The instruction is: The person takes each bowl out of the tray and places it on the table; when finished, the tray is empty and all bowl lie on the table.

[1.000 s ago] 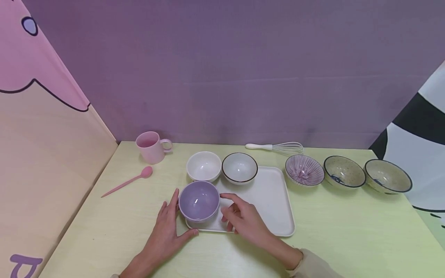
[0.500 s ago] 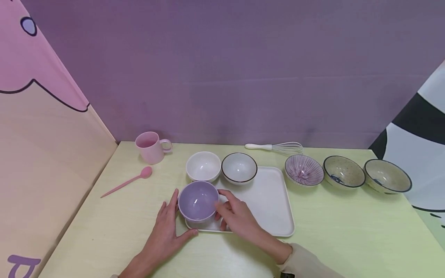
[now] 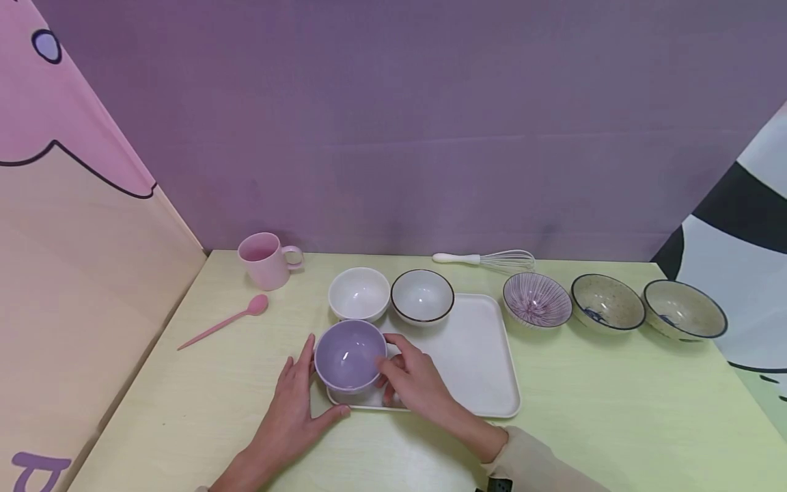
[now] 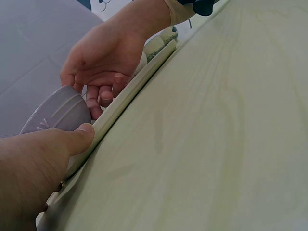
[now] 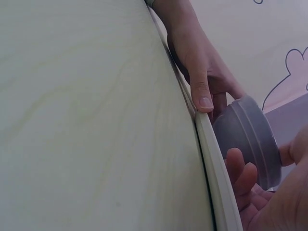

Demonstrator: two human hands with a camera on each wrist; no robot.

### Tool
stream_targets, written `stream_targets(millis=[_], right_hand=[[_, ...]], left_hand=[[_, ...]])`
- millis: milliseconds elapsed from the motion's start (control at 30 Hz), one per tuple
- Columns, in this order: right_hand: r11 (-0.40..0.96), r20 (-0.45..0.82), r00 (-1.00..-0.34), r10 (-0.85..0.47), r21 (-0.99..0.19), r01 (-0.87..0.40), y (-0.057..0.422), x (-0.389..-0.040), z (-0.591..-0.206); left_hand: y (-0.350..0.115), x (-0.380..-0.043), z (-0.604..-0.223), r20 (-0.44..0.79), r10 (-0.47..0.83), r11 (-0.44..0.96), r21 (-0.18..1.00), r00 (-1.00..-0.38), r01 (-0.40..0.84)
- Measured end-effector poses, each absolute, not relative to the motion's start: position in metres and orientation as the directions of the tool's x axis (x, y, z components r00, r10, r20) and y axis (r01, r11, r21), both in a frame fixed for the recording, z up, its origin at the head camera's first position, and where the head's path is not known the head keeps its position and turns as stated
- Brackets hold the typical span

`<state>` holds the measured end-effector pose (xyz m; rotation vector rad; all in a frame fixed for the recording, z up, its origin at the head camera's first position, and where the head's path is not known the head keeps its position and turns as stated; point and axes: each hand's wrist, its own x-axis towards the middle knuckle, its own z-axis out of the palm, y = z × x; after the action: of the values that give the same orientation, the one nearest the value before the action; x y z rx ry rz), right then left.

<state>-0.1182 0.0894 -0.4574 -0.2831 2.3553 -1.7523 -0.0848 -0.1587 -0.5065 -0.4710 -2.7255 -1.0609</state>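
Note:
A purple bowl [image 3: 350,355] stands upright at the front left corner of a white tray [image 3: 479,362]. My left hand [image 3: 295,403] lies along the bowl's left side with its fingers extended. Its thumb rests at the tray's front rim, as the right wrist view also shows. From the other side my right hand [image 3: 421,383] pinches the bowl's right rim, thumb over the edge and other fingers bent outside and below. Right behind the purple bowl are a white bowl [image 3: 359,294] and a dark-rimmed white bowl [image 3: 423,296], both overlapping the tray's back part.
To the right stand a purple-striped bowl [image 3: 537,301] and two speckled bowls, the nearer one [image 3: 609,303] beside the far one [image 3: 685,309]. A whisk [image 3: 486,260] lies at the back. On the left are a pink mug [image 3: 266,261] and a pink spoon [image 3: 224,322].
My right hand has moved left from beside the purple bowl onto its right rim. The left hand and the bowls have stayed where they were.

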Motion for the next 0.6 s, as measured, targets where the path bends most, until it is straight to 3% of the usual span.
stream_targets(millis=[233, 467, 600], right_hand=[[0.278, -0.061, -0.978, -0.199, -0.96, 0.003, 0.0851, -0.1176, -0.4563], [0.252, -0.004, -0.974, -0.226, -0.966, -0.054, 0.0908, -0.1176, -0.4604], [0.236, -0.051, -0.982, -0.18, -0.972, 0.008, 0.0926, -0.1149, -0.4575]], left_hand=[[-0.159, -0.085, -0.507, 0.281, 0.226, 0.689, 0.631, -0.933, 0.357], [-0.1586, -0.0858, -0.5065, 0.285, 0.231, 0.69, 0.626, -0.93, 0.363], [-0.1583, -0.0861, -0.5059, 0.283, 0.231, 0.696, 0.621, -0.931, 0.361]])
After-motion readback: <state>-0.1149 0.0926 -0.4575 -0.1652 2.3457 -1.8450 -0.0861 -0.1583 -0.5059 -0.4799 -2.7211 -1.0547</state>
